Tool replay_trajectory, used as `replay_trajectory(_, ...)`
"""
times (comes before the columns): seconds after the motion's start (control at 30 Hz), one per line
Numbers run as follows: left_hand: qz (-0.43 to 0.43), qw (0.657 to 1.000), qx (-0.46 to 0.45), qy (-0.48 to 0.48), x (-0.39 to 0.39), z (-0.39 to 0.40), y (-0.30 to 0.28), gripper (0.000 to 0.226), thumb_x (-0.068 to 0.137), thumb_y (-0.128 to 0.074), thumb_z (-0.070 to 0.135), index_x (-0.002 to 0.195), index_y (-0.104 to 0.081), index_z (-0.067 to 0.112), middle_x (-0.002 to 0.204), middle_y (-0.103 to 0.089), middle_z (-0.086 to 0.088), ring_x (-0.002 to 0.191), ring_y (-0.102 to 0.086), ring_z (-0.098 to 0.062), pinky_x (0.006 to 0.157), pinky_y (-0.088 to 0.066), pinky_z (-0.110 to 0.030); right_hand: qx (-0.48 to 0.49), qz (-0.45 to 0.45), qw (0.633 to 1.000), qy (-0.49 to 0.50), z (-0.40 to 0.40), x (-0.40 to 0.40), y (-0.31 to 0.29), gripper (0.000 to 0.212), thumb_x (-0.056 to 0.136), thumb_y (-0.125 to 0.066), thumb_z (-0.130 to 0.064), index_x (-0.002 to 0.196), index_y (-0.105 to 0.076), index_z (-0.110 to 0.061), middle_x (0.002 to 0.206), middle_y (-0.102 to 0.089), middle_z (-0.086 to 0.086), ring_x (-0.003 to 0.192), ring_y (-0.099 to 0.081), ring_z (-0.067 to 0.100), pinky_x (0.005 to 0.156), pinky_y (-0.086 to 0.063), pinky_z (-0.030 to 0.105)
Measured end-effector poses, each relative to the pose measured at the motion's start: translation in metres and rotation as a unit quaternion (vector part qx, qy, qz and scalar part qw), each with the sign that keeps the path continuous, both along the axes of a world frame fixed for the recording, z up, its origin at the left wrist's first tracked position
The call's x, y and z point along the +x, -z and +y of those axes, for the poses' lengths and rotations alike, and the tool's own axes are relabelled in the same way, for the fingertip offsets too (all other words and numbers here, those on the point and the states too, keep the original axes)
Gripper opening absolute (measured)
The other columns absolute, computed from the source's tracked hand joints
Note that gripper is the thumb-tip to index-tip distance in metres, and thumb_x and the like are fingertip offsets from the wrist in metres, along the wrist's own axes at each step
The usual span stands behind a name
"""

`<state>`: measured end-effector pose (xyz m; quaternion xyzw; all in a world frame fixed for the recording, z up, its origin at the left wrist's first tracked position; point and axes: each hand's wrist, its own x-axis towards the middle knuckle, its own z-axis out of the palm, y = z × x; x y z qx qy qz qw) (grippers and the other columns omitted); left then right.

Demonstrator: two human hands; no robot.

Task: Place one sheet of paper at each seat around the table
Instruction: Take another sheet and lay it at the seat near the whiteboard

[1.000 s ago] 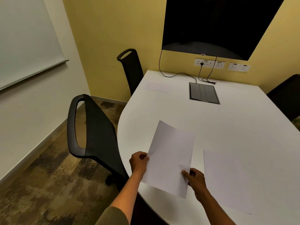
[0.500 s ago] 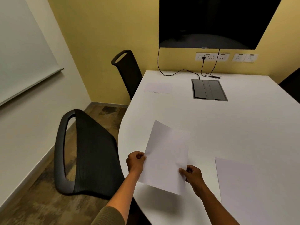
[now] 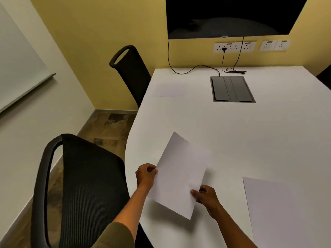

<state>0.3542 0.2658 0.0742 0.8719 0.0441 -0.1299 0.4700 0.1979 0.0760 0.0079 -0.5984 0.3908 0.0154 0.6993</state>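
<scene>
Both hands hold one white sheet (image 3: 180,174) above the near-left curve of the white desk (image 3: 232,133). Left hand (image 3: 146,175): grip pinching the sheet's left edge, fingers curled. Right hand (image 3: 206,195): grip pinching the sheet's near-right edge, thumb on top. The sheet is tilted, far corner pointing away, near corner hanging over the desk edge. A second sheet (image 3: 286,212) lies flat on the desk at near right, apart from the held one. A third sheet (image 3: 170,90) lies flat at far left, in front of the far black chair (image 3: 132,72). A near black chair (image 3: 84,190) stands just left of the desk edge, beside the held sheet. A grey cable box (image 3: 232,89) is set in the desk at far centre; a dark screen (image 3: 232,15) hangs on the yellow wall.
</scene>
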Motion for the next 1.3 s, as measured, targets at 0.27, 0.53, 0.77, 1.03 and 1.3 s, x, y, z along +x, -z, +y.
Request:
replay_trajectory(0.27,0.014,0.999,0.011,0.04,0.044,-0.009,0.011,0.011,0.084,-0.07,0.003,0.095,-0.072,0.004,0.092,-0.068,-0.007,0.084,-0.061,-0.019,0.079,-0.049,-0.027,0.051,0.013,0.998,0.041,0.013,0.022,0.01,0.018,0.081,-0.075,0.0,0.098,-0.067,0.002,0.097,-0.074,0.018,0.091,-0.073,0.032,0.073,-0.061,0.035)
replay_trajectory(0.53,-0.003,0.999,0.007,0.04,0.081,-0.005,0.01,0.018,0.085,-0.068,-0.001,0.102,-0.071,0.002,0.098,-0.071,-0.012,0.089,-0.065,-0.021,0.082,-0.05,-0.026,0.123,0.044,0.985,0.114,0.041,0.046,0.024,0.008,0.082,-0.074,0.001,0.085,-0.067,0.003,0.082,-0.073,0.016,0.071,-0.07,0.026,0.062,-0.059,0.031)
replay_trajectory(0.77,-0.009,1.0,0.0,-0.004,0.1,0.022,0.014,0.014,0.088,-0.067,0.007,0.099,-0.072,0.001,0.095,-0.07,-0.008,0.088,-0.063,-0.018,0.077,-0.051,-0.026,0.148,0.112,0.962,0.198,0.082,0.068,0.048,0.028,0.08,-0.075,0.003,0.065,-0.053,-0.003,0.066,-0.058,0.013,0.056,-0.054,0.023,0.054,-0.052,0.03)
replay_trajectory(1.03,0.004,0.999,-0.004,-0.049,0.101,0.04,0.018,0.027,0.093,-0.059,0.008,0.067,-0.059,0.016,0.069,-0.055,0.005,0.076,-0.055,-0.015,0.072,-0.045,-0.022,0.179,0.148,0.939,0.254,0.099,0.079,0.06,0.021,0.08,-0.073,0.008,0.071,-0.056,0.001,0.091,-0.064,0.022,0.089,-0.064,0.037,0.088,-0.056,0.052)
replay_trajectory(1.3,0.005,0.999,-0.009,-0.052,0.097,0.039,0.018,0.021,0.093,-0.058,0.007,0.073,-0.063,0.013,0.07,-0.057,0.008,0.073,-0.054,-0.01,0.06,-0.04,-0.013,0.171,0.162,0.939,0.25,0.102,0.089,0.06,0.023,0.078,-0.076,0.006,0.07,-0.055,0.002,0.093,-0.064,0.024,0.086,-0.063,0.036,0.089,-0.055,0.057)
